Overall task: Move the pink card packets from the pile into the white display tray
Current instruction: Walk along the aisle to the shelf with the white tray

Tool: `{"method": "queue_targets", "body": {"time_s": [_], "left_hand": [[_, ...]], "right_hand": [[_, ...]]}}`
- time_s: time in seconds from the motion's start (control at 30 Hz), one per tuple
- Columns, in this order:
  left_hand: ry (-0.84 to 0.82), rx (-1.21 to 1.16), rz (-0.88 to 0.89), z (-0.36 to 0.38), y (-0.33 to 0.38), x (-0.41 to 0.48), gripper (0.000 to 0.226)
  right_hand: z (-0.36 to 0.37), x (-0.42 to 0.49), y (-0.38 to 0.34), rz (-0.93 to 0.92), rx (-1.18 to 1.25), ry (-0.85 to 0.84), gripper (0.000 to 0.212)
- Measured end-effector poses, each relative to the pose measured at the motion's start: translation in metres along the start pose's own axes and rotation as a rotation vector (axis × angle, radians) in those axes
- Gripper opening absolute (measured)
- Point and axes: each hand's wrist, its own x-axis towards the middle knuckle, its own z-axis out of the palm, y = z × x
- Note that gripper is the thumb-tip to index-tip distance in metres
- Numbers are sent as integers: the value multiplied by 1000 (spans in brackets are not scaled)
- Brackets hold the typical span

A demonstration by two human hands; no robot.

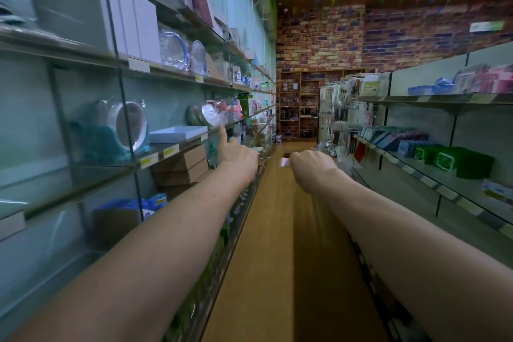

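Head view: we can't see inside the white tray (177, 133). Our right hand (311, 168) pinches a blurry pink packet (284, 161). Our left hand (236, 158) points one finger, the others curled.

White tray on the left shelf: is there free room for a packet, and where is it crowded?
The white tray looks bare inside, between the round mirror and the wrapped items near the left hand; that side is crowded. The right hand, holding the pink packet, has open aisle to pass.
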Motion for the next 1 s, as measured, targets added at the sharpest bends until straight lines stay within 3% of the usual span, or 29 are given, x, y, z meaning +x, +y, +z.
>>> {"method": "queue_targets", "body": {"time_s": [0.43, 1.0], "left_hand": [[38, -40, 8, 57, 17, 205, 25], [11, -3, -25, 120, 50, 381, 12]], "right_hand": [[53, 194, 47, 22, -26, 34, 26], [134, 367, 102, -20, 2, 39, 26]]}}
